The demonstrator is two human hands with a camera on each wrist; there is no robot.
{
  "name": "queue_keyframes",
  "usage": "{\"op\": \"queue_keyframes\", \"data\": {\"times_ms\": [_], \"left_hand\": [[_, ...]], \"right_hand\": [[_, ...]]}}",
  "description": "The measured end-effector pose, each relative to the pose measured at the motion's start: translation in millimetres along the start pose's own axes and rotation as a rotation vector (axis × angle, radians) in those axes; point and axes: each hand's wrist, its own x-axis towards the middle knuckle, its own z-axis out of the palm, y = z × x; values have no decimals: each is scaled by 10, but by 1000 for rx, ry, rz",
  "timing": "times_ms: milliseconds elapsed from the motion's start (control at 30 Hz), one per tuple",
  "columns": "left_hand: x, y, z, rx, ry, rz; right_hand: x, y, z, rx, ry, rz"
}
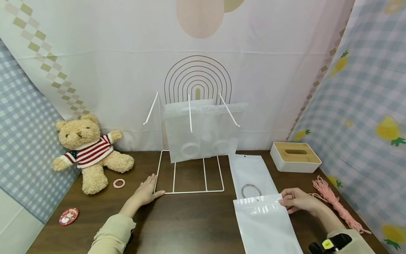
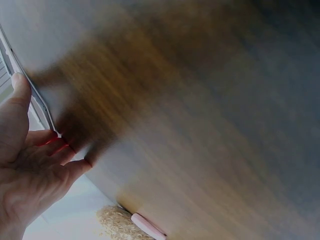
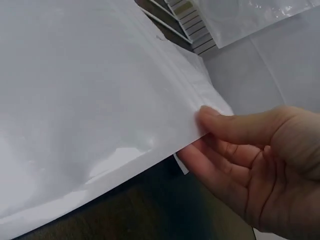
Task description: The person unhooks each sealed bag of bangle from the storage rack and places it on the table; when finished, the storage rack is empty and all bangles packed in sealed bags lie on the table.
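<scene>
My right hand (image 1: 299, 201) pinches the top right corner of a white zip bag (image 1: 266, 225) between thumb and fingers. In the right wrist view that bag (image 3: 90, 100) fills much of the left side. It overlaps a second white bag (image 1: 250, 165) with a round ring outline. At the front left corner of a white wire rack (image 1: 196, 192), my left hand (image 1: 144, 192) rests with fingers extended and the thumb across the front wire. Translucent bags (image 1: 187, 137) hang at the rack, behind its prongs. The left wrist view shows the left hand (image 2: 40, 160) against the rack's edge.
Left of the rack are a teddy bear (image 1: 92, 153), a pink ring (image 1: 118, 183) and a round red badge (image 1: 68, 216). A tissue box (image 1: 295, 165) and a bundle of pink cord (image 1: 336, 204) lie on the right. Curtains (image 1: 127, 77) enclose the dark table (image 1: 190, 225).
</scene>
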Motion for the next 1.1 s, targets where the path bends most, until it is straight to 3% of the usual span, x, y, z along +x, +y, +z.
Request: {"op": "queue_keyframes", "data": {"times_ms": [400, 667, 900, 1000, 1100], "left_hand": [[-15, 6, -19, -6, -7, -4], [-27, -11, -12, -10, -3, -4], [-15, 0, -20, -2, 11, 3], [-11, 17, -18, -2, 7, 2], [-11, 32, -17, -3, 2, 4]], "right_hand": [[-26, 40, 64, -152, -98, 67], [-20, -27, 133, -264, 32, 148], [-1, -81, 113, -291, 60, 189], [-1, -192, 75, -342, 100, 226], [65, -386, -13, -377, 176, 210]]}}
